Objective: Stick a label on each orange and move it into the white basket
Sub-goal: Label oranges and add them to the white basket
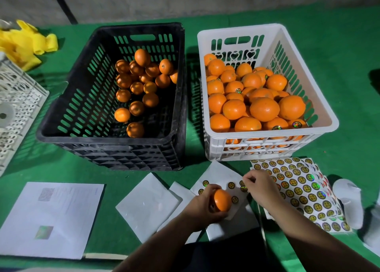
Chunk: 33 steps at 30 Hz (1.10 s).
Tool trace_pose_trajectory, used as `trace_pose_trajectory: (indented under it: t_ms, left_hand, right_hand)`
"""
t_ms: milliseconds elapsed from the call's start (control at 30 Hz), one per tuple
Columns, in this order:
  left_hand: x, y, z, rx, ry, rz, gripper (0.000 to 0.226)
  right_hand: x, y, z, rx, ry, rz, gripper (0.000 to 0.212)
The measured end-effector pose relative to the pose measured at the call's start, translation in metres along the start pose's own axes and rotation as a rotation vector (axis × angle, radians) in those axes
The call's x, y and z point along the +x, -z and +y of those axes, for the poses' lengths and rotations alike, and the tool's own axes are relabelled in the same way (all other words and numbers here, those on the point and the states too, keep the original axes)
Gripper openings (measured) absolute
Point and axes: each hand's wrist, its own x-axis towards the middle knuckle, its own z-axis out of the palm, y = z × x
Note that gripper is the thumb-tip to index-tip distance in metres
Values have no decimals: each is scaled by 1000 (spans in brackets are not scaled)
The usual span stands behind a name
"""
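My left hand (202, 207) grips an orange (222, 200) just above a mostly used label sheet (221, 176) at the table's front. My right hand (260, 186) has its fingertips pinched at a round label (244, 188) on that sheet's right edge. A full sheet of round yellow-and-black labels (304, 189) lies to the right. The white basket (267, 137) behind holds several oranges, some with labels showing. The black basket (111, 136) at left holds several unlabelled oranges (141, 82).
Blank white backing sheets (148, 206) lie under and left of my hands. A printed paper (51, 218) lies at front left. Another white crate (16, 111) and yellow netting (26, 41) sit at far left, and white objects (349, 201) at far right. Green cloth (349, 86) covers the table.
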Motion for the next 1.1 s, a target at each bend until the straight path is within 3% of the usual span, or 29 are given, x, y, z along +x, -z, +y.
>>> trace_pose_trajectory:
  t_ms: [67,133,233,333,433,800,1100]
  left_hand:
    - [1,0,0,2,-1,6,76]
    - [1,0,-1,5,1,8,75]
    - [2,-1,-2,-8,8,-1,75]
    - [3,-1,-3,-16,12,-6,75]
    - [4,-1,-4,3,13,-2,75]
    - [5,-1,-3,2,23,-18,78]
    - [1,4,3,12,-11,-43,75]
  right_hand:
    - [-1,5,-2,-125,59,-85,7]
    - [-5,6,-1,-316,119,-151,15]
    - [-12,0,6,-519,200,-141,23]
    - [-17,-3,9,-549,245,-89,15]
    - [-19,-1,6,-491,277,-30,7]
    - [-22,16,5,-297,342,-27,19]
    - [-13,52,4,91,30,51,15]
